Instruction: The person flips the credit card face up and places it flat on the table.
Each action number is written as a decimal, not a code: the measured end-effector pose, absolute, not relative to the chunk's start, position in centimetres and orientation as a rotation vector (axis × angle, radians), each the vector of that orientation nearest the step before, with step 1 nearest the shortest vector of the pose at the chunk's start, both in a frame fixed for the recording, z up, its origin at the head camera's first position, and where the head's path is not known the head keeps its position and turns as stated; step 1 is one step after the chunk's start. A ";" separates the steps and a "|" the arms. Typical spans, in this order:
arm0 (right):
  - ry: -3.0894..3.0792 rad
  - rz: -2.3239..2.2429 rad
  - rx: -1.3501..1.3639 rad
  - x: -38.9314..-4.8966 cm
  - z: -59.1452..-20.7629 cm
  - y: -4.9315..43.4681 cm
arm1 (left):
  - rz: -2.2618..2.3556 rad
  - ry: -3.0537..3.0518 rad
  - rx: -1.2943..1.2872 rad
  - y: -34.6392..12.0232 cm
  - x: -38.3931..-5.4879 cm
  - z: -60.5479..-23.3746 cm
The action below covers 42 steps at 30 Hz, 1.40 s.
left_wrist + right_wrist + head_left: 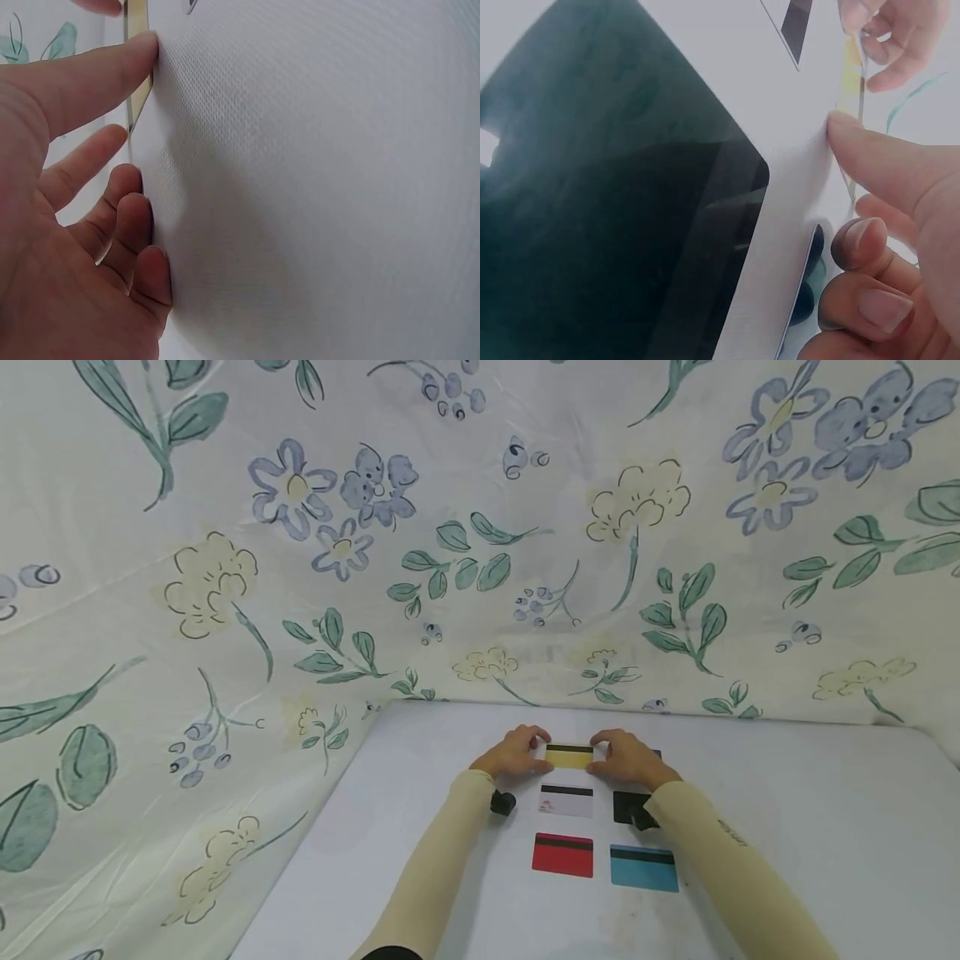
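L hand [516, 752] and R hand [628, 757] had the yellow card [568, 760] btwn them, each pinching one end w/ thumb and index finger, thumbs at the near corners, index fingers at the far ones.

Biggest thing around was the floral cloth [555, 493], off-white w/ blue, yellow and green print, hung behind and down the L side. Next the white tabletop [795, 810], then two cream sleeves [438, 860] reaching across it. Cards lay in approx. two columns: blue card [645, 877] and red card [564, 864] nearest, black card [624, 808] and white card [566, 806] mid., yellow one at the far end of the L column, just past the white. Beside it, mostly hidden by the R hand, was a dark card [657, 753]. Smaller bits: black wrist pieces [503, 803], the R one overlapping the black card.

Yellow card looked rect., pale gold, w/ a black stripe running lengthwise nr its far edge; couldn't tell if it sat fully flat.

Only the head cam gave that stripe's full run and the whole layout. L wrist cam had the card as a thin slanted strip, but showed the L hand's other fingers bent, tips at the tabletop. R wrist cam caught the dark card's edge right by the R hand's curled fingers, plus a greenish sheen on the black card.
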State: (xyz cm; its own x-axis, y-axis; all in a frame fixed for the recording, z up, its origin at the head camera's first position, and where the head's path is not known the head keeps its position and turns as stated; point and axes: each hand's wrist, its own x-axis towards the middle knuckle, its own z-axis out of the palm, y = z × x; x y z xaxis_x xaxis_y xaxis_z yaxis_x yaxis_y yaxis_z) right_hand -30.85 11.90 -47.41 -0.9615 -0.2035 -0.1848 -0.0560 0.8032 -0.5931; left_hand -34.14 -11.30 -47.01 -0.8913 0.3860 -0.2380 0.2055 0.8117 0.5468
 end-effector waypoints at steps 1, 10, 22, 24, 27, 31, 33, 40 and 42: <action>2.755 -0.887 -0.205 -30.9 -47.4 11.9 | 0.744 2.661 0.448 -11.3 -34.2 -47.0; 2.760 -0.880 -0.245 -31.4 -47.4 12.0 | 0.738 2.669 0.455 -11.2 -34.5 -46.7; 2.743 -0.844 -0.227 -31.9 -46.8 11.7 | 0.739 2.665 0.469 -11.2 -34.7 -46.5; 2.736 -0.835 -0.219 -32.0 -46.7 11.7 | 0.734 2.668 0.476 -11.2 -34.8 -46.6; 2.723 -0.827 -0.201 -31.9 -46.6 11.6 | 0.728 2.675 0.488 -11.2 -34.9 -46.8; 2.704 -0.837 -0.189 -31.7 -46.7 11.4 | 0.726 2.680 0.487 -11.3 -34.7 -47.0; 2.698 -0.843 -0.183 -31.6 -46.7 11.4 | 0.734 2.678 0.480 -11.3 -34.5 -47.0; 2.698 -0.812 -0.189 -31.5 -46.9 11.2 | 0.746 2.679 0.504 -11.3 -34.1 -47.0; 2.699 -0.807 -0.194 -31.6 -46.9 11.2 | 0.746 2.678 0.498 -11.3 -34.2 -47.1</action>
State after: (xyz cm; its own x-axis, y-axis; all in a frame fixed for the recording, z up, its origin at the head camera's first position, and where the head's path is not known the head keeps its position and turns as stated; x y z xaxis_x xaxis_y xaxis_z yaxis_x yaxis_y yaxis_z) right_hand -31.58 11.15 -46.91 -0.9406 -0.2175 -0.2609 -0.0386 0.8316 -0.5540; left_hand -34.20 -11.30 -47.09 -0.8894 0.4084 -0.2051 0.2434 0.8032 0.5436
